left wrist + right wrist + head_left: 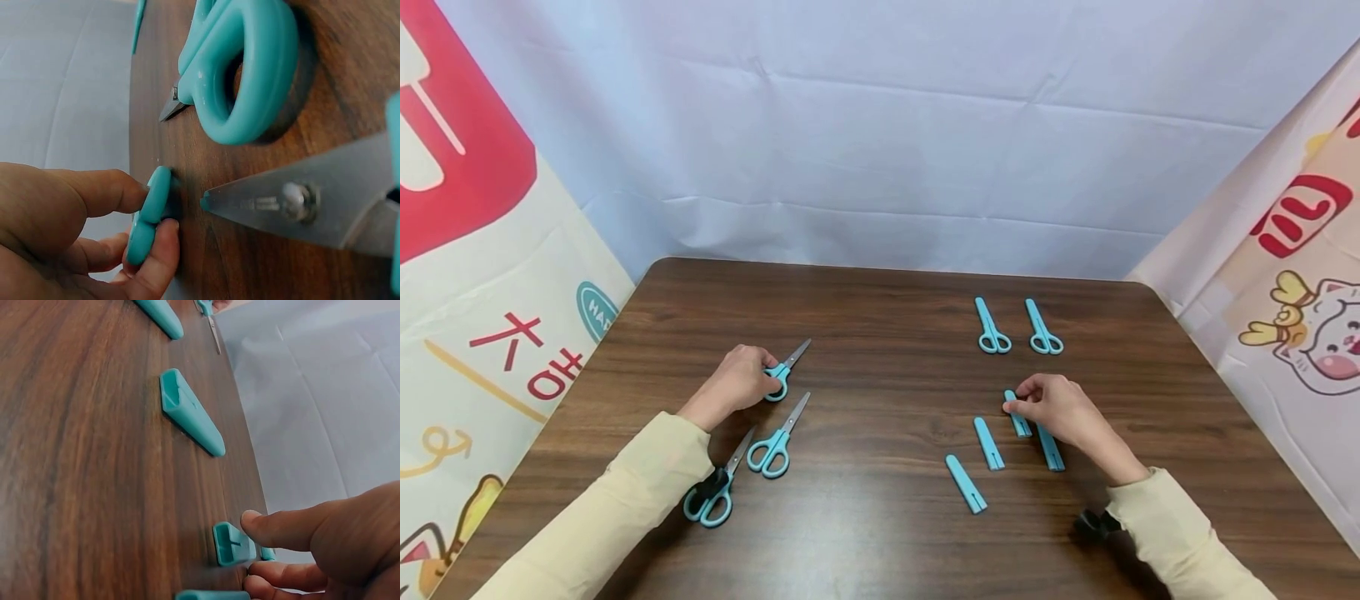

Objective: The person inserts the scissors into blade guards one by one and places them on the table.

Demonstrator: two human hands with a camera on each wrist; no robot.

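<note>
At the left of the table, my left hand [741, 379] pinches the turquoise handle of a pair of scissors [777, 377]; their bare blades point away to the upper right. In the left wrist view, thumb and fingers lie on either side of that handle [157, 194]. Two more uncovered scissors [769, 452] lie nearer the body, one partly behind the left wrist's black strap. My right hand [1060, 406] holds a turquoise blade cover [1019, 423] between thumb and fingers, low over the table. The cover's open end [230, 545] faces the right wrist camera.
Three other blade covers lie around the right hand: one beside it [1049, 450], one to its left [988, 443] and one nearer the front [966, 483]. Two covered scissors [992, 327] lie at the back right of the brown table [865, 358]. A pale cloth [880, 167] hangs behind.
</note>
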